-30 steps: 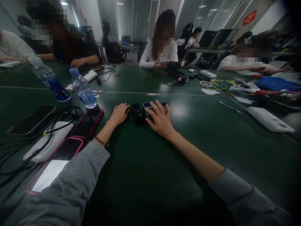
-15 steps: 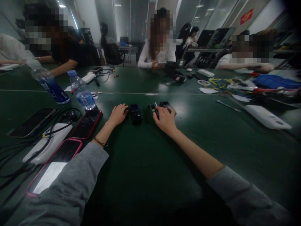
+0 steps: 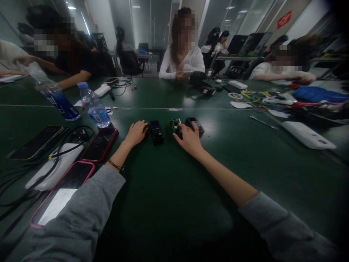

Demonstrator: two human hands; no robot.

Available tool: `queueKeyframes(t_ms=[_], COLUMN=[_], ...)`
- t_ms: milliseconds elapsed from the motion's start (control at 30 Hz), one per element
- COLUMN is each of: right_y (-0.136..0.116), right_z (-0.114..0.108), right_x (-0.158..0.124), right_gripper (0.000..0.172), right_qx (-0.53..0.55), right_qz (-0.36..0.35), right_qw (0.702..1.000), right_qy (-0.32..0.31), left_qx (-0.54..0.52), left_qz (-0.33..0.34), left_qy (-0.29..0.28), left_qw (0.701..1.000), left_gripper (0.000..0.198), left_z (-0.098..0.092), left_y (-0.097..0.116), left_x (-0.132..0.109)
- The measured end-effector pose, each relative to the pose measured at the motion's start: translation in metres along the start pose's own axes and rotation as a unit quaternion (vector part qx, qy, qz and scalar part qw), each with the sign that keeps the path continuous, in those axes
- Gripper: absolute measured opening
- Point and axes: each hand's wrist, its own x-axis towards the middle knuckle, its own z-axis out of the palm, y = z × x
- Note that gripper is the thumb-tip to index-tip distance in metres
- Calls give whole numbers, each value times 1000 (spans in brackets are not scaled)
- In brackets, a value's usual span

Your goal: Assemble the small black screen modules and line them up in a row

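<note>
My left hand [image 3: 137, 132] lies flat on the green table with its fingers stretched out, holding nothing. Just to its right is a small black handheld device [image 3: 156, 131] with a dark screen. My right hand [image 3: 189, 138] has thumb and fingers spread over the near side of a green circuit board [image 3: 175, 123]. Its index fingertip reaches the board's edge; whether it presses on it I cannot tell. Beside the board, partly behind the fingers, sits a black box-like case [image 3: 200, 128].
On the left are a red-edged phone [image 3: 100, 144], a pink-cased phone [image 3: 79, 174], a white power bank [image 3: 54, 165], cables, and two bottles, one a blue-capped water bottle [image 3: 94, 105]. Tweezers [image 3: 264, 122] and a white device [image 3: 308, 134] lie right. Several people sit across the table.
My right thumb and fingers have spread wider, the thumb shifting left, and more of the black case shows. My left hand stays put.
</note>
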Motion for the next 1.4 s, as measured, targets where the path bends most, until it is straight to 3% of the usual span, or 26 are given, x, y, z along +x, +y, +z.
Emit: queueKeyframes(t_ms=[300,567,833,1000,1233,1400], right_y=[-1,2,0,-3,-2,-2], right_z=[0,-4,-6,-8,-5,-8], right_x=[0,0,1,-1,-3,-5], right_gripper=[54,59,53,53,50,49], right_qx=[-16,9,39,54,-37,-26], right_qz=[-26,-91,-121,-94,51,61], right_qw=[999,996,991,993,998,996], right_qy=[20,-17,-46,-37,26,55], left_qx=[3,-2,5,4,-1,2], left_qz=[2,5,4,2,4,1], left_qy=[-6,2,3,8,3,5], left_qw=[1000,1000,1000,1000,1000,1000], left_gripper=[46,44,45,45,46,45], left_z=[1,3,3,4,4,3], left_y=[-2,-4,-1,-3,-4,-3], left_x=[1,2,1,1,2,2])
